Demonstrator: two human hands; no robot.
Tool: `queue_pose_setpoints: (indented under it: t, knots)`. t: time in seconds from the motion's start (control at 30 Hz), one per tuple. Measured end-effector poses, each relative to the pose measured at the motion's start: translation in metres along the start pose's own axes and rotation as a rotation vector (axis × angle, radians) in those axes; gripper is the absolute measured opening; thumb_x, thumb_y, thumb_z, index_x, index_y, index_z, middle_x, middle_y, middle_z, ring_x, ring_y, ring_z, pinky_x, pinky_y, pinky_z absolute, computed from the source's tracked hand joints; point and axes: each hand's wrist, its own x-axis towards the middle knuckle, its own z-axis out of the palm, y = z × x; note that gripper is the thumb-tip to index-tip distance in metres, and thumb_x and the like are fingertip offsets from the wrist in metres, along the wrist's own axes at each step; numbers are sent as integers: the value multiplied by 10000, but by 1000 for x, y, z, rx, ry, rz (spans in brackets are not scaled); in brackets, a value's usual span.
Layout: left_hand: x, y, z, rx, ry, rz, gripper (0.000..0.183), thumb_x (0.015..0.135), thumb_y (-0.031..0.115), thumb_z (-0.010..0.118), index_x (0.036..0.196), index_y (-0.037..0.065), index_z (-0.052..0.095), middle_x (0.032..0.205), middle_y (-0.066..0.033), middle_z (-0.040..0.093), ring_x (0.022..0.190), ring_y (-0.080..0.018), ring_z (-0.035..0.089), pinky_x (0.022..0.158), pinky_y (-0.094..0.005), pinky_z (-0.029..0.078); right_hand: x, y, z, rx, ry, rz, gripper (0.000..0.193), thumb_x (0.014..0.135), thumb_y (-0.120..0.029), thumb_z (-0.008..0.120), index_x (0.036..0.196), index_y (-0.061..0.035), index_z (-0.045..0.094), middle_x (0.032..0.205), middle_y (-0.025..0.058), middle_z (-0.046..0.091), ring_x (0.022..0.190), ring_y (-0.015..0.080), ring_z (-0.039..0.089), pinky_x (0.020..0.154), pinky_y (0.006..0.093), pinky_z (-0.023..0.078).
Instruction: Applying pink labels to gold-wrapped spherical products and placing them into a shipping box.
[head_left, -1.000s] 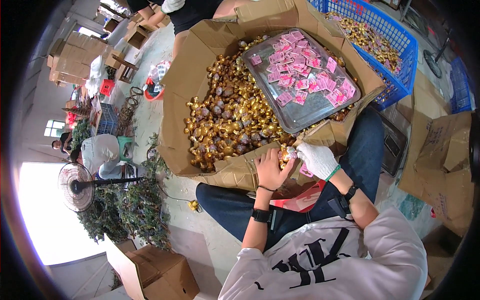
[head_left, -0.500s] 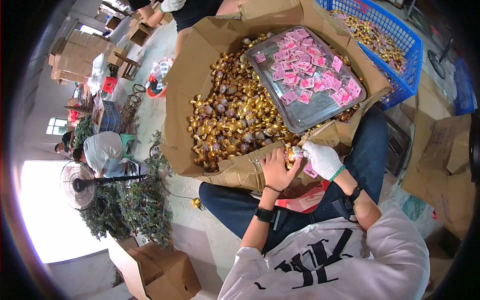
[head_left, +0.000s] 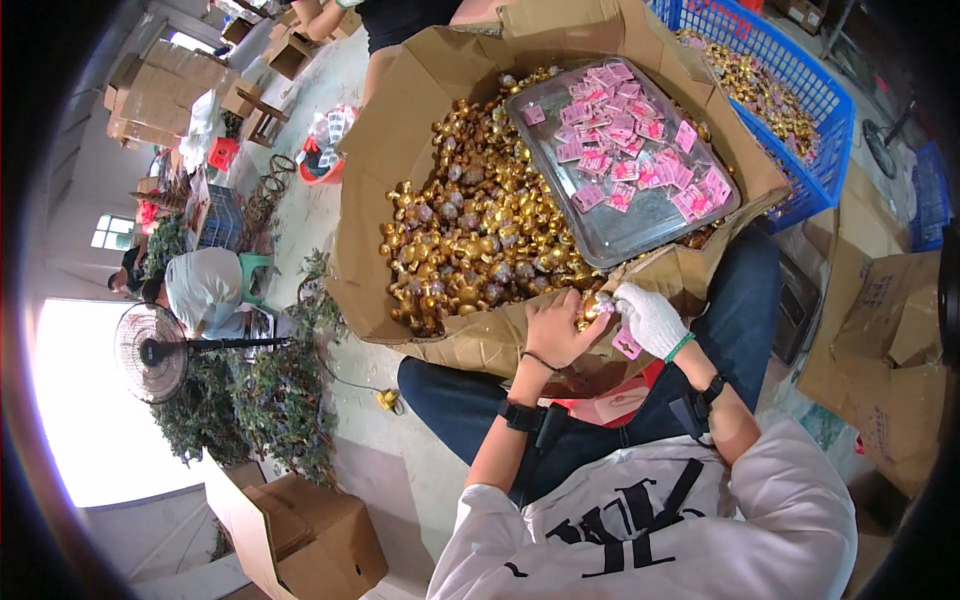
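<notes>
My bare left hand (head_left: 553, 328) and my white-gloved right hand (head_left: 650, 318) meet over the near edge of a big open cardboard box (head_left: 395, 180). Between their fingers they hold one small gold foil-wrapped piece (head_left: 592, 309). A pink tag (head_left: 627, 345) shows under the right palm. The box is filled with a heap of gold foil-wrapped pieces (head_left: 470, 230). A metal tray (head_left: 610, 235) resting on the box carries several pink tags (head_left: 625, 145).
A blue plastic crate (head_left: 800, 90) with more gold pieces stands at the far right. Cardboard boxes (head_left: 885, 330) sit on the right and another box (head_left: 300, 525) at lower left. A standing fan (head_left: 150, 350), green foliage (head_left: 260, 400) and a seated person (head_left: 205, 290) are on the left.
Both hands stay together at the box's near edge, working the same gold piece. The view has shifted slightly; nothing else has moved.
</notes>
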Motion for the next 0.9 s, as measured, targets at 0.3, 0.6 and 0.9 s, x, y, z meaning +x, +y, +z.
queue_pose_setpoints:
  t: [0.3,0.6,0.9]
  knots:
    - [7,4,-9,21,-191,-6,610,808,579,532,1021,7,532,876,-190,639,842,-370,614,782,-466,431,1,-1,-9,-59,-89,36,151,829,-143,528,971,-97,548,772,193,620,736,398,602,617,494,452]
    - [8,9,-19,200,-227,123,637,793,588,534,931,-34,542,748,-217,639,707,-383,632,682,-454,496,-2,0,-11,-136,-141,-48,160,805,-136,542,959,-94,547,736,198,609,693,399,592,580,499,442]
    - [-25,40,-35,337,-298,44,662,789,678,490,829,20,549,641,-141,614,562,-321,631,497,-416,503,-30,-28,-30,138,-357,90,100,849,-177,517,865,-84,485,632,144,597,556,314,615,487,420,470]
